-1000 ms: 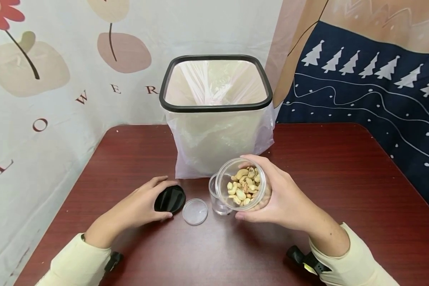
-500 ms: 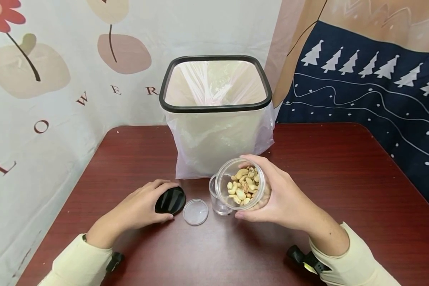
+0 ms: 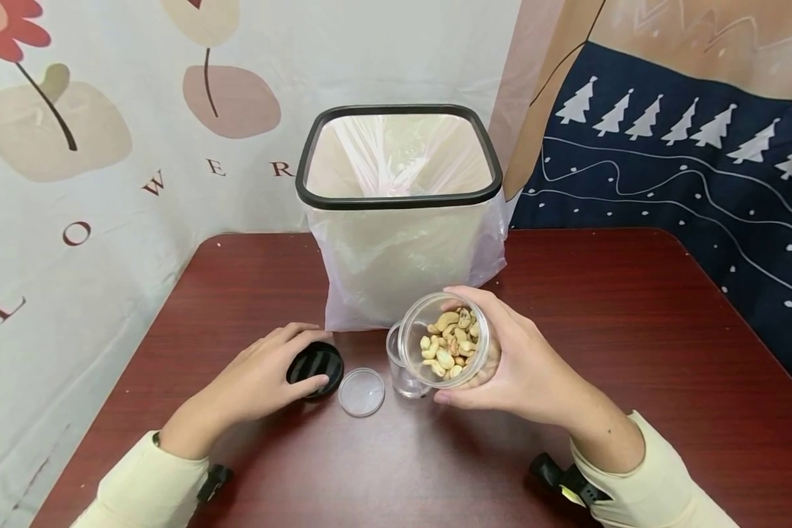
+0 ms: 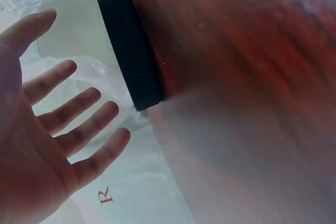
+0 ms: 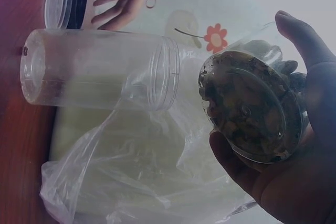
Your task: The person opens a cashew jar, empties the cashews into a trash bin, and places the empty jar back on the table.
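Note:
My right hand (image 3: 521,367) grips a clear plastic jar (image 5: 247,108) partly filled with cashews (image 3: 449,345). The jar is tilted to the left, its mouth overlapping a second clear jar (image 3: 405,381) that stands upright and bare inside. In the right wrist view that second jar (image 5: 100,69) is seen apart from the held one. Over on the left, a black screw lid (image 3: 318,364) rests on the table. Around it hovers my left hand (image 3: 264,378); the left wrist view shows its fingers spread and apart from the black lid (image 4: 131,51).
A clear round lid (image 3: 361,392) lies between the black lid and the upright jar. Close behind the jars stands a bin (image 3: 402,249) with a black rim and a thin plastic liner. Printed cloth (image 3: 237,191) hangs behind the dark red table (image 3: 600,315).
My left hand has let go of the black lid, which now lies flat on the table. The right hand and its jar of cashews have stayed in place.

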Motion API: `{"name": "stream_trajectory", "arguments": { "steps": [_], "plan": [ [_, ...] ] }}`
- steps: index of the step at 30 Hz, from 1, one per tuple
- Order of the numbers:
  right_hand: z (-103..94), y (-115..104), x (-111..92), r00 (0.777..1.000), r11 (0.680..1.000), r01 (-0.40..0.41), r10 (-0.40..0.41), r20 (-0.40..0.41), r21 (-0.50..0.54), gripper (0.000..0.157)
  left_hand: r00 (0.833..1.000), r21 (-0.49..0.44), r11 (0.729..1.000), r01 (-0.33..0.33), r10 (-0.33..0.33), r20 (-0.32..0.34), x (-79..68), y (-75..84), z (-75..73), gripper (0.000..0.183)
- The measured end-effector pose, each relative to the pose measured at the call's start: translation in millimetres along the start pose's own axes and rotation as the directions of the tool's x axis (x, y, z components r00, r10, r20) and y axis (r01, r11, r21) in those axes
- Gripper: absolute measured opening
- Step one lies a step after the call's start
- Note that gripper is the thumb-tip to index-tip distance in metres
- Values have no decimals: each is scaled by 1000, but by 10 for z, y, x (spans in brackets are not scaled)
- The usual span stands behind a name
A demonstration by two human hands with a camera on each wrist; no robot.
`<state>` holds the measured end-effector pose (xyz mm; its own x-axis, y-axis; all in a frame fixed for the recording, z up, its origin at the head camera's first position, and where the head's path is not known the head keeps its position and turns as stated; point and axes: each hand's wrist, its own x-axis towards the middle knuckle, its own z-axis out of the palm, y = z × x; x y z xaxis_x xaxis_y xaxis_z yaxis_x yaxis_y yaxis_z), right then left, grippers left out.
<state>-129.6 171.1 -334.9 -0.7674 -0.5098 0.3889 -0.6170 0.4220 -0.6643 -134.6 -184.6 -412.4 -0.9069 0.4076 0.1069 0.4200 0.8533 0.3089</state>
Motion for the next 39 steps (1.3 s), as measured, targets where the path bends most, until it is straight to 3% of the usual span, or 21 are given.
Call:
{"name": "stream_trajectory", "arguments": {
  "steps": [9,17,22,26,32,39],
  "plan": [
    [2,6,-4,1000,1000,-1,1,-3,-5,105,991,3,999,-48,48,-125,51,46,-77,43],
    [4,24,-11,1000,1000,-5,5,-5,-2,104,969,6,997,-80,79,-236,91,49,-138,33],
    [8,35,-3,1000,1000,-4,4,-5,-4,104,942,16,995,-99,99,-321,142,62,-177,33],
    [11,36,-1,1000,1000,-4,4,-3,-7,105,901,11,991,-135,128,-416,212,92,-240,35],
    [10,39,6,1000,1000,-6,6,-6,-7,105,821,-31,985,-169,123,-557,300,124,-390,43],
    [4,34,7,1000,1000,-9,9,-15,-12,105,703,-116,967,-228,81,-707,405,178,-543,47]
  ]
}}
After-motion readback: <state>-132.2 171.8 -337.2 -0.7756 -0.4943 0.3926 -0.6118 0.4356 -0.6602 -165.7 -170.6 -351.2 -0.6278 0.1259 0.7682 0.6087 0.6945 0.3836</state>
